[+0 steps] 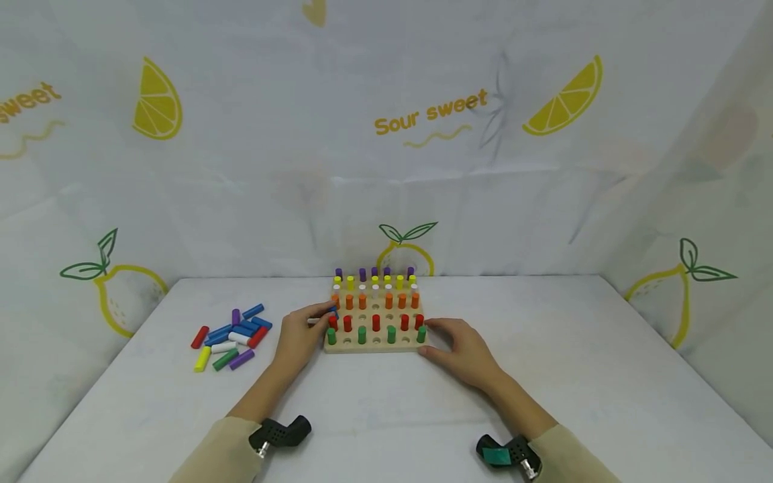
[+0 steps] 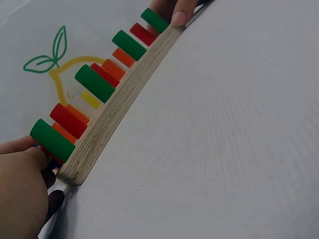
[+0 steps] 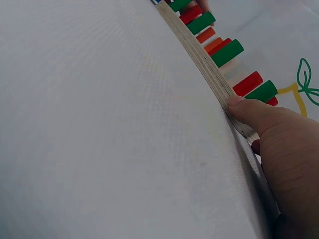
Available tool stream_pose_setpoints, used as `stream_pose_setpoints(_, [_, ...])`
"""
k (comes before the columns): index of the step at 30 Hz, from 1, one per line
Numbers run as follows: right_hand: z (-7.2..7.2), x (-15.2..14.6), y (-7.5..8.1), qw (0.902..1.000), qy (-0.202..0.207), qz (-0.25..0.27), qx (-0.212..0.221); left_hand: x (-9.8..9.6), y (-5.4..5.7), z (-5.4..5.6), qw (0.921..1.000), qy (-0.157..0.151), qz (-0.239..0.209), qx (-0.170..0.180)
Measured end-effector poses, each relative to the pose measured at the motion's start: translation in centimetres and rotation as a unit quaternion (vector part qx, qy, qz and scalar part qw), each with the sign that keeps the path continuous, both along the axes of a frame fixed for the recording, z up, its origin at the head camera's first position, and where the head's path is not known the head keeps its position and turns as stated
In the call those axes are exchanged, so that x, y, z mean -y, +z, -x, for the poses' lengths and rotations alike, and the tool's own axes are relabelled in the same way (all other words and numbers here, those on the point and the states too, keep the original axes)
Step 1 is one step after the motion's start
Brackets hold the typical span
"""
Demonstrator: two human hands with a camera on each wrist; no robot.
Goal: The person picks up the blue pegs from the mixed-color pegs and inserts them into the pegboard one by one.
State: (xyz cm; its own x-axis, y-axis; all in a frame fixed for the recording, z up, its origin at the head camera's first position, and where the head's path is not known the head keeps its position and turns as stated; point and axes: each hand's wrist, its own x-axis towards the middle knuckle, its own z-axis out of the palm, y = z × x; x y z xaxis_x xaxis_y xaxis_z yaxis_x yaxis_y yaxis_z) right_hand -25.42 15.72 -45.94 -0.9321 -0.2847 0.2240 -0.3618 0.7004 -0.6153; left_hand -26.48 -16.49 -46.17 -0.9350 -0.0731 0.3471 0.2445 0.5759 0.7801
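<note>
A wooden pegboard [image 1: 376,348] lies on the table with rows of coloured pegs standing in it, from green at the front to purple at the back. At its left edge my left hand [image 1: 300,333] pinches a blue peg [image 1: 333,312] beside the row between the orange and red ones. The fingers and neighbouring pegs hide most of that blue peg. My right hand [image 1: 465,352] holds the board's right front corner, thumb on the front edge and fingers along the right side. In the right wrist view, the thumb [image 3: 241,102] presses the plywood edge just below a green peg [image 3: 261,91].
Left of the board lies a loose pile of pegs, among them a yellow peg [image 1: 202,359], a red peg [image 1: 200,337], a purple peg [image 1: 242,359] and several blue ones. A white cloth wall [image 1: 272,221] with lemon prints rises behind the white tabletop [image 1: 386,416].
</note>
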Motion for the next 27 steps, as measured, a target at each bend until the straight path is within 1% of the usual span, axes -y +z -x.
stream_pose_setpoints(3, [-0.1,0.0,0.0,1.0,-0.003,0.001,0.001,-0.1,-0.2,0.1,0.9997,-0.019,0.014,0.002])
stream_pose_setpoints(5, [-0.1,-0.1,0.0,1.0,-0.005,0.0,0.0,-0.1,-0.3,0.2,0.9996,-0.023,0.014,-0.001])
stream_pose_setpoints(11, [0.0,0.0,-0.1,1.0,-0.002,-0.002,-0.003,0.0,-0.5,0.2,0.9998,-0.017,0.01,-0.007])
stream_pose_setpoints(17, [0.1,0.0,-0.1,1.0,-0.002,-0.003,-0.003,-0.1,-0.3,-0.1,0.9999,-0.007,0.008,0.007])
stream_pose_setpoints(20, [0.1,0.0,-0.2,1.0,-0.003,-0.005,-0.002,-0.1,-0.2,-0.1,0.9997,0.001,0.023,0.011])
stream_pose_setpoints(22, [0.1,0.0,-0.3,1.0,-0.002,-0.006,-0.005,-0.1,0.0,-0.2,0.9991,0.008,0.041,0.011])
stream_pose_setpoints(25, [0.1,-0.1,-0.4,0.9999,-0.002,-0.007,-0.009,0.0,0.3,-0.2,0.9969,0.019,0.074,0.016])
stream_pose_setpoints(27, [0.1,0.0,-0.4,0.9999,-0.001,-0.005,-0.011,0.3,0.6,-0.2,0.9941,0.028,0.103,0.018])
